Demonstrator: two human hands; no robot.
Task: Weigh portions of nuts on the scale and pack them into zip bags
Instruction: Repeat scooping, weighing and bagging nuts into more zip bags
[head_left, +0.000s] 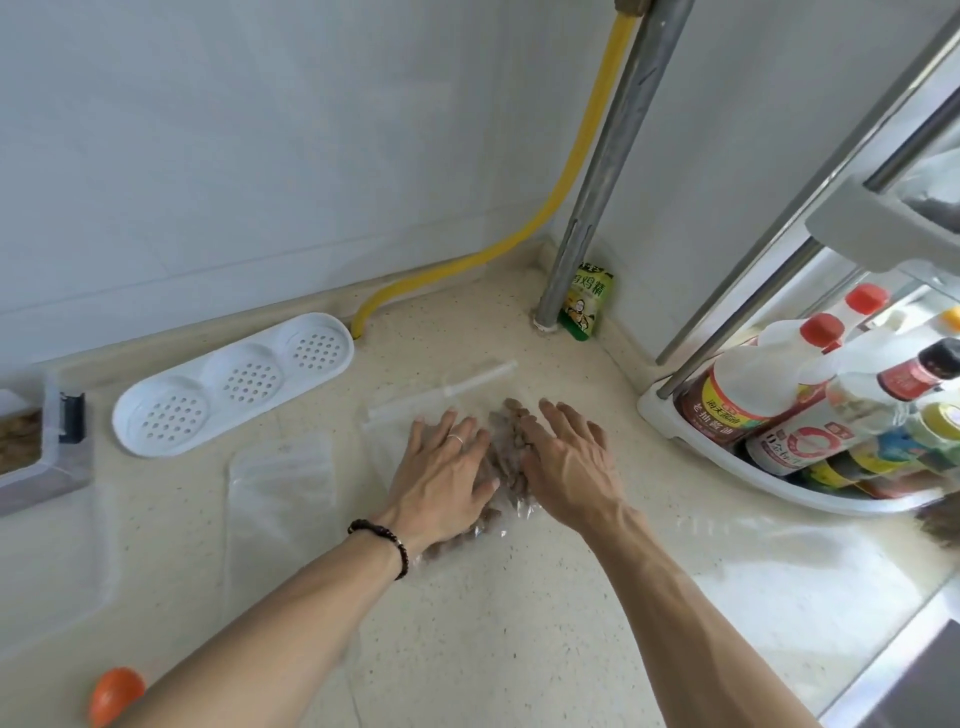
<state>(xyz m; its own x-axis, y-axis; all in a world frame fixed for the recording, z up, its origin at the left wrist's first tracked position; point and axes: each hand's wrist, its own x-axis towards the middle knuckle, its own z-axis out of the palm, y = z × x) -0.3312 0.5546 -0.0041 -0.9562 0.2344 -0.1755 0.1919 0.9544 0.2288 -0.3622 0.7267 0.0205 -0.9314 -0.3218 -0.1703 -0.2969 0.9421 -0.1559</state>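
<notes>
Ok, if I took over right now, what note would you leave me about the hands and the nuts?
Left hand and right hand: both flat, fingers straight, pressing the filled zip bag on the counter.
Nuts: inside that bag, between the hands.
Done: one portion is bagged.
Left: the bag's strip lies beyond the hands; I can't tell if it's sealed. An empty bag waits left of it. No scale in view.
</notes>
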